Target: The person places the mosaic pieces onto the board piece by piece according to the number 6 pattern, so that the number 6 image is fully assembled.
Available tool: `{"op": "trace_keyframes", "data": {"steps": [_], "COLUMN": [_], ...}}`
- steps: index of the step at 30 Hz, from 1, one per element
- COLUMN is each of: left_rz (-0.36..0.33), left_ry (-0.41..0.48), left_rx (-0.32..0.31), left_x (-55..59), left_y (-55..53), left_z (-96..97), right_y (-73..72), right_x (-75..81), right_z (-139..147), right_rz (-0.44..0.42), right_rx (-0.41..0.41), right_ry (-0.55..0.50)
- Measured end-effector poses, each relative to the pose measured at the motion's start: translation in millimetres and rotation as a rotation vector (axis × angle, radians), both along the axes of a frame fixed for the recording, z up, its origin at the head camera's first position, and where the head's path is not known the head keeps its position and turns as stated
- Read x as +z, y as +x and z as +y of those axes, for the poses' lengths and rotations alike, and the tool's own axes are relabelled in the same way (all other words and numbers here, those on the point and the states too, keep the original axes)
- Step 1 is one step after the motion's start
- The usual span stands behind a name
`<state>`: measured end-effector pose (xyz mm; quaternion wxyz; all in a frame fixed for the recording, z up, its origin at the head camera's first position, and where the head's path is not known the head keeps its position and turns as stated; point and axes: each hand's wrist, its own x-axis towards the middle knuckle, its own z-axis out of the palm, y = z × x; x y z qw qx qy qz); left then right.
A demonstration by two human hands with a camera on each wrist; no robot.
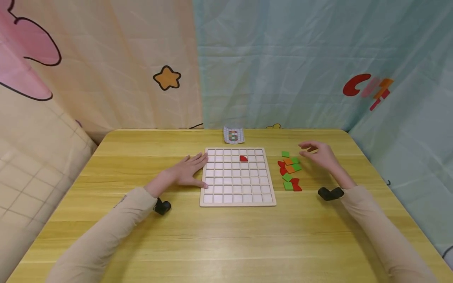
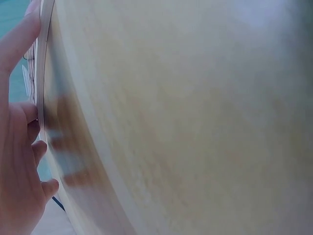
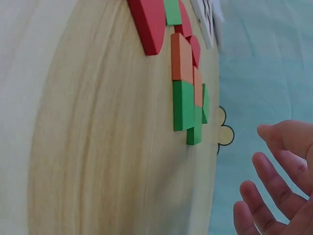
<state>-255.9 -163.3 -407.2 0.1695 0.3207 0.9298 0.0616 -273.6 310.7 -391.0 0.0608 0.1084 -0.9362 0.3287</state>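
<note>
A wooden grid board (image 1: 238, 203) with pale square cells lies on the table. One red quarter-round tile (image 1: 243, 158) sits in a cell near its top. My left hand (image 1: 187, 171) rests with fingers spread on the board's left edge, thumb lower down. Over the table to the right, my right hand (image 1: 321, 156) hovers beside the loose tiles, its fingers loosely bent and holding nothing. These tiles include a green square (image 1: 285, 154), an orange square (image 1: 290, 169) and a red piece (image 1: 296, 187). In the right wrist view, the hand is apart from the green block (image 3: 183, 105).
A small printed card (image 1: 233, 135) showing a coloured grid pattern lies behind the board, near the table's back edge. Patterned curtains (image 1: 301, 70) hang behind the table (image 1: 219, 239). A black wrist device (image 1: 330, 193) is on the right wrist.
</note>
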Motion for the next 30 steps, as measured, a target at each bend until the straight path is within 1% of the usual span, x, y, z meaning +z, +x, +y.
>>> {"op": "trace_keyframes", "data": {"steps": [9,14,20,30], "left_rz": [0.005,0.016,0.025,0.027], "left_ry": [0.005,0.009,0.001,-0.008], "left_rx": [-0.006,-0.011,-0.016,-0.014], "left_x": [1.2,1.7,0.7,-0.3], "left_y": [-0.1,-0.1,-0.4,1.4], "left_z": [-1.2,-2.2,-2.3,-2.2], "right_y": [-16.6,-23.0,-25.2,-23.0], "right_x": [-7.7,-8.4,-10.6,-10.8], "right_z": [-2,-9,-13,-14], "right_rz": [-0.103,-0.130,-0.153,-0.150], "right_rx": [0.043,0.078,0.098,0.119], "right_ry": [0.021,0.061,0.095,0.089]}}
